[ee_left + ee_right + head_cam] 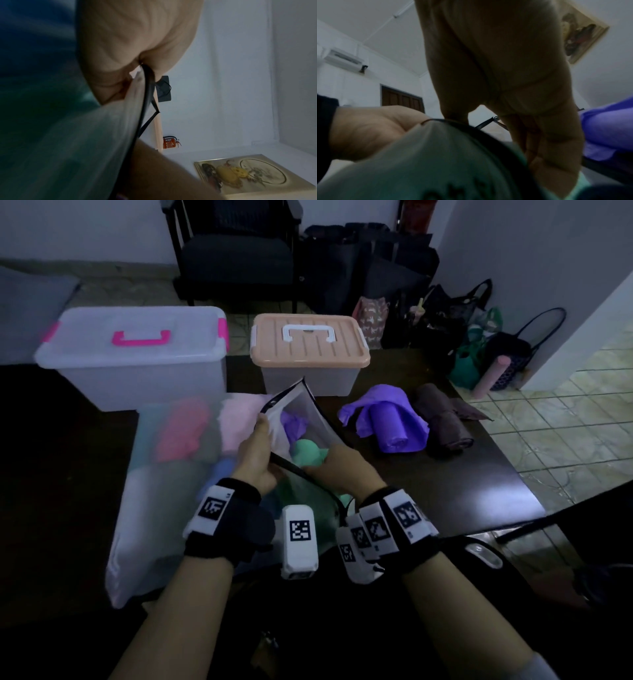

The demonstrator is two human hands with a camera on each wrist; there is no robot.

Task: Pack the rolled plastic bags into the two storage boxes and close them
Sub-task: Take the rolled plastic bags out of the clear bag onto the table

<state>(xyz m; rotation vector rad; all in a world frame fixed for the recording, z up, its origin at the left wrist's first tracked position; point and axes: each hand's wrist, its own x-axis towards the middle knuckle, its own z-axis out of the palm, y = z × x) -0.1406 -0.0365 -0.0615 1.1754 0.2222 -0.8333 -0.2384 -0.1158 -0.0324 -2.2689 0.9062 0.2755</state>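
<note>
Almost nothing legible appears in these dim frames. In the left wrist view, an orange canister (169,144) fixed low on the wall carries a line of white lettering along its side, too small and blurred to read with certainty. In the right wrist view, dark printed characters run along the frosted pouch (457,189) at the bottom edge, cut off and smeared beyond reading. The head view shows black-and-white square code markers (301,530) on the white wrist-worn units; they are patterns, not words. The lids of the two storage boxes (310,344) show no readable marking.
</note>
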